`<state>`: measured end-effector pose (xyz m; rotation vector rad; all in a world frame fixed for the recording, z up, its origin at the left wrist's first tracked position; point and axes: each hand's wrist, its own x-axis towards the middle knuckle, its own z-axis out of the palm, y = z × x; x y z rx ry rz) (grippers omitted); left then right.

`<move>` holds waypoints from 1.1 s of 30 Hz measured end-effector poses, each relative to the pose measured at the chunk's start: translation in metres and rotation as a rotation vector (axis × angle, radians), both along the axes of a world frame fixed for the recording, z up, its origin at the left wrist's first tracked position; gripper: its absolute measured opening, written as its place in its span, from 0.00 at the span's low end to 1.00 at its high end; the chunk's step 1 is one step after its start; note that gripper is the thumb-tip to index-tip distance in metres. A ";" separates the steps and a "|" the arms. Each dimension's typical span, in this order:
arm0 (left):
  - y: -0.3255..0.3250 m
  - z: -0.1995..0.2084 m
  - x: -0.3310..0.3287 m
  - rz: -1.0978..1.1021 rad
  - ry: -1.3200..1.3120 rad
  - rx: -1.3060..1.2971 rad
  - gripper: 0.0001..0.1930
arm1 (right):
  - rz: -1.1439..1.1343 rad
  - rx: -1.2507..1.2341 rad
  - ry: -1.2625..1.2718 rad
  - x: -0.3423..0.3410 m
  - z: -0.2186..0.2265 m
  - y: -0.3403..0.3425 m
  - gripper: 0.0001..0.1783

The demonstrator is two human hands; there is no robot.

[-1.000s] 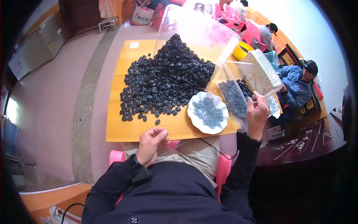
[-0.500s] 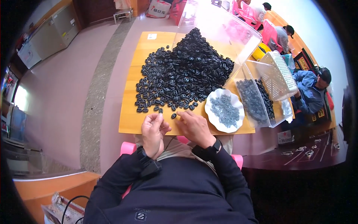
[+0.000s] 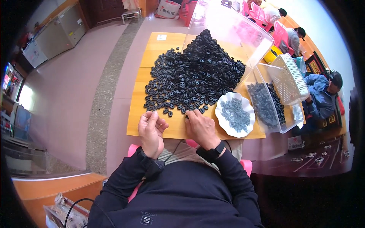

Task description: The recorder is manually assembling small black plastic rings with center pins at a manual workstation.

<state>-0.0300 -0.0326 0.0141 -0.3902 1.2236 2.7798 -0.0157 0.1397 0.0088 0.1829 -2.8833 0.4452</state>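
A large heap of small black oval pieces with two holes each [image 3: 201, 64] covers much of the wooden table [image 3: 138, 117], spreading toward me. My left hand [image 3: 151, 133] hovers by the heap's near left edge, thumb and forefinger pinched together; whatever is between them is too small to make out. At the table's near side my right hand [image 3: 201, 128] has its fingertips closed on a single black oval piece [image 3: 187, 117], mostly covered by them. To the right of that hand, a white scalloped dish [image 3: 219, 121] holds many small clear-grey pieces [image 3: 236, 114].
Right of the dish stands a clear bin [image 3: 283, 127] with grey and black pieces, a white perforated basket [image 3: 289, 78] on its edge. A large clear tub [image 3: 258, 47] lies behind the heap. A co-worker in blue [image 3: 321, 93] sits at the right.
My left hand has moved left, away from the right one. My right hand has shifted slightly left, and its fingertips now cover the loose piece that lay beside them. The view has shifted a little.
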 end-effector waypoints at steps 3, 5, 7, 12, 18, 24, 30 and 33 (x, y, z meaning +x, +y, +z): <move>-0.004 0.001 -0.003 0.025 0.000 -0.001 0.05 | 0.094 -0.021 0.075 -0.004 -0.001 -0.006 0.11; -0.004 0.000 -0.003 0.031 -0.001 -0.001 0.05 | 0.133 -0.006 0.017 -0.007 0.001 -0.017 0.10; -0.001 0.001 -0.003 0.026 -0.004 0.003 0.04 | 0.150 0.029 -0.038 -0.012 -0.001 -0.018 0.11; 0.002 -0.006 0.003 -0.028 -0.013 0.007 0.04 | 0.165 -0.087 0.135 -0.010 0.005 -0.011 0.04; 0.009 -0.009 0.010 -0.112 -0.001 -0.007 0.04 | -0.128 0.127 -0.015 -0.012 0.010 0.008 0.13; 0.010 -0.008 0.010 -0.142 -0.007 -0.022 0.04 | -0.055 0.144 -0.035 -0.005 0.008 0.011 0.10; 0.011 -0.009 0.010 -0.240 -0.010 -0.043 0.06 | 0.016 0.039 0.005 0.010 0.006 0.020 0.09; 0.011 -0.013 0.010 -0.256 -0.015 -0.048 0.06 | 0.035 -0.028 0.021 0.015 0.003 0.025 0.09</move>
